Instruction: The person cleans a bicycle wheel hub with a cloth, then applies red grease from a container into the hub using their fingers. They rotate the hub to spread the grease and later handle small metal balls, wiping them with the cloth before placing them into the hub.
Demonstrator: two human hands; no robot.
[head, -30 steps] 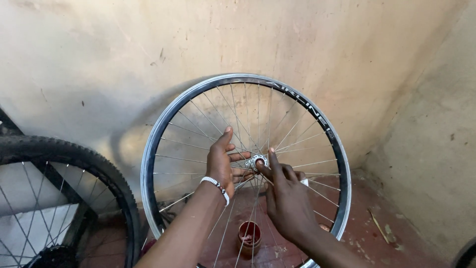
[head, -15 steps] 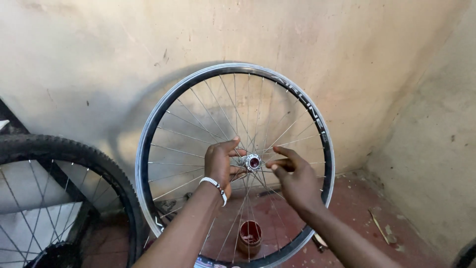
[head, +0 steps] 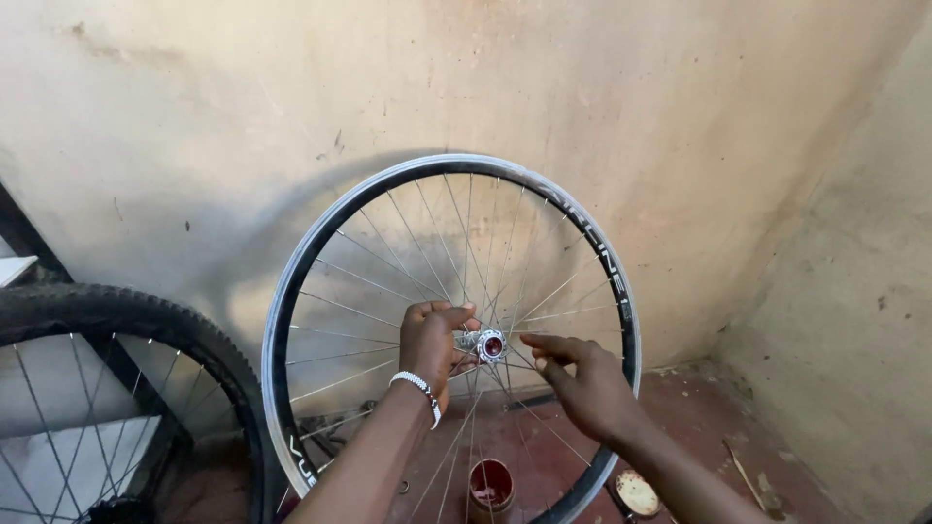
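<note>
We're standing a bare wheel [head: 291, 388] upright against the wall [head: 582, 97]: no tyre on it, spokes all in, rim sitting on the red floor [head: 699, 427]. Second wheel [head: 116, 320], this one tyred, is leaning at far left, well apart from our work.

We're working at the hub [head: 491, 345], dead centre of the wheel. Left hand [head: 432, 342] is curling round the hub's near end, fingers clenched on it, steadying it. Right hand [head: 582, 383] is hovering just beside the hub, fingers extended and loose, grasping nothing, fingertip near the red centre but we can't tell if it's touching.

Progress, as we're judging it: hub is exposed and laced in, so the wheel itself is built. Hub work looks mid-way. Red tin [head: 491, 483] is sitting open on the floor below the hub and a small round lid [head: 638, 492] beside it, probably grease, so we're likely still servicing the bearing end. Refitting and tyre are still outstanding.
</note>
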